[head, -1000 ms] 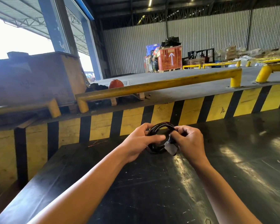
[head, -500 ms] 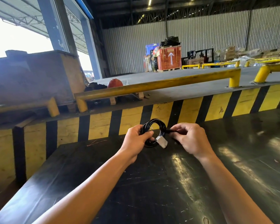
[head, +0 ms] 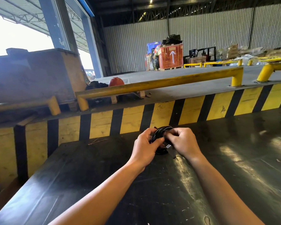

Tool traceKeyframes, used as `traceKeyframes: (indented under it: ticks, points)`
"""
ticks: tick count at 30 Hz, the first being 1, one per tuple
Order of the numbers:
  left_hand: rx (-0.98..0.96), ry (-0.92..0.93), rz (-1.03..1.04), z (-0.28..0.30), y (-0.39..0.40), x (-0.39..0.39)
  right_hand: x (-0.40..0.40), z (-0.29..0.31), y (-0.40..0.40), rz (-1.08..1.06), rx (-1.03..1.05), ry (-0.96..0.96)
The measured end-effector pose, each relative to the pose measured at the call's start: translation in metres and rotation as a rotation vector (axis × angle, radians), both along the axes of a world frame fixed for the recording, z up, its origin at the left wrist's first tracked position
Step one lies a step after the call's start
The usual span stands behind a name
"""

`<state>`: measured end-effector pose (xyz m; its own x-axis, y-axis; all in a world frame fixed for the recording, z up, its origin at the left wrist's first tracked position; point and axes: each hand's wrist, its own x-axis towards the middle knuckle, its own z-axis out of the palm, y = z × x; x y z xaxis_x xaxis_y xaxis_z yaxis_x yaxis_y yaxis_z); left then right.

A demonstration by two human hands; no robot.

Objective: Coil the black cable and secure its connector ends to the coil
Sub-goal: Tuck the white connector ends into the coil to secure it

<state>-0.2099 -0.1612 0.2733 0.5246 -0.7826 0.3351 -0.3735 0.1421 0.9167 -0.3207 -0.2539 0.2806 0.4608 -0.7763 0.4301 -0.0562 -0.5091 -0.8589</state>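
Note:
The black cable [head: 159,133] is wound into a small coil held between both hands above the black table [head: 91,176]. My left hand [head: 145,147] grips the coil's left side, thumb across the strands. My right hand [head: 183,142] pinches the coil's upper right part, fingers curled over it. A whitish connector [head: 169,147] hangs just below my right hand's fingers, partly hidden. The lower part of the coil is mostly covered by both hands.
A yellow-and-black striped wall [head: 136,120] runs along the table's far edge. Above it is a yellow guard rail [head: 161,83], a red helmet [head: 116,82] and a large wooden crate [head: 39,73] at the left. A thin wire scrap [head: 97,141] lies on the table's far left.
Both hands have closed in on the coil and dropped slightly toward the table. The connector, earlier hanging between the hands, now sits tucked under my right hand.

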Motion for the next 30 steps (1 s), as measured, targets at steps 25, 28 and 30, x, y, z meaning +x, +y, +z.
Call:
traceKeyframes:
  ticks: [25, 28, 30]
  points:
    - [0.072, -0.397, 0.002, 0.001, 0.008, 0.006, -0.035, -0.011, 0.001, 0.381, 0.102, -0.107]
    - [0.120, -0.554, -0.080, 0.001, 0.013, 0.008, -0.032, -0.017, -0.002, 0.238, -0.051, -0.051]
    - [0.157, -0.615, -0.104, 0.002, 0.016, 0.008, -0.030, -0.022, -0.004, 0.191, -0.107, -0.044]
